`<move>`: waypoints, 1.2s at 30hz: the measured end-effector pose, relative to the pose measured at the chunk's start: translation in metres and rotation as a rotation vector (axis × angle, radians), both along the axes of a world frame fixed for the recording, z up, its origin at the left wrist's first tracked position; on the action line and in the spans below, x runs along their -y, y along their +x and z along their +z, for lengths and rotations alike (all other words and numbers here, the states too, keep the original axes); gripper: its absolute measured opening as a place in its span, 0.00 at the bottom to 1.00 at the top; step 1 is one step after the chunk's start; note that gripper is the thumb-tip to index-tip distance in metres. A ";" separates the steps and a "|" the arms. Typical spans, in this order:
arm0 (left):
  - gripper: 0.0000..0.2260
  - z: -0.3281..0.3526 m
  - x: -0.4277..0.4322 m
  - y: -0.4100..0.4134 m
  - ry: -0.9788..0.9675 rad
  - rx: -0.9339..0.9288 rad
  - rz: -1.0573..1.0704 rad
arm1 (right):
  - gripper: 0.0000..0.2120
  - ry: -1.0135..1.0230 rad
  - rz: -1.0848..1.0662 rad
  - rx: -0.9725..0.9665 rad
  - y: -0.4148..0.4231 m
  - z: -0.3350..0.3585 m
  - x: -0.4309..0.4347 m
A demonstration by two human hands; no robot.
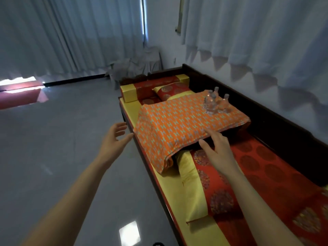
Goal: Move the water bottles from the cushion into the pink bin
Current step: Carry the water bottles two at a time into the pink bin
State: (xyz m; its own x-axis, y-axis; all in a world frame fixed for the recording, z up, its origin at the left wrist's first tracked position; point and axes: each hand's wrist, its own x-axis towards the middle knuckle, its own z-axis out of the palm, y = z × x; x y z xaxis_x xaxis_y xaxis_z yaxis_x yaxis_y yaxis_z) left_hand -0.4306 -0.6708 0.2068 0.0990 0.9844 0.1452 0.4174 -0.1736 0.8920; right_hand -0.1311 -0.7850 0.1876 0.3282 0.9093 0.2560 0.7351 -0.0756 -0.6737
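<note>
Standing upright beyond both hands, bottles (214,102) are clustered on the cushion (174,123). Left hand (115,137) and right hand (217,150) are held open, empty, apart. Bottles are judged light, stiff, slippery; mid-body grips are advised.

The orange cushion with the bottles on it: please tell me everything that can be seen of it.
The orange cushion looks covered in thin fabric with rows of small pale H-like marks. It lies flat and raised on the red and yellow bench pad, and its near edge hangs loosely over a dark gap. A few clear water bottles stand upright near its far right corner. The open right hand reaches its near edge and the open left hand is at its left corner. Contact is unclear.
</note>
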 end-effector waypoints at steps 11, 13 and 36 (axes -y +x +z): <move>0.24 -0.005 -0.199 -0.013 0.027 -0.116 -0.067 | 0.23 -0.046 -0.103 -0.028 -0.002 -0.005 -0.187; 0.24 -0.011 -0.244 -0.018 0.009 -0.114 -0.070 | 0.21 -0.055 -0.129 -0.006 -0.007 -0.007 -0.230; 0.22 -0.060 -0.602 0.146 0.128 -0.341 -0.817 | 0.25 -0.157 -0.680 0.076 0.022 -0.060 -0.439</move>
State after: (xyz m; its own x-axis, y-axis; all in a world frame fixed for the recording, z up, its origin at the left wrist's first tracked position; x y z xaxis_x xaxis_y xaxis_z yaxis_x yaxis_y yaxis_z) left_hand -0.2846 -0.0691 0.1464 0.8204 0.5657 0.0833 0.3589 -0.6229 0.6951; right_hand -0.1095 -0.3457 0.1278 0.8238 0.5364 0.1833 0.5346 -0.6278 -0.5658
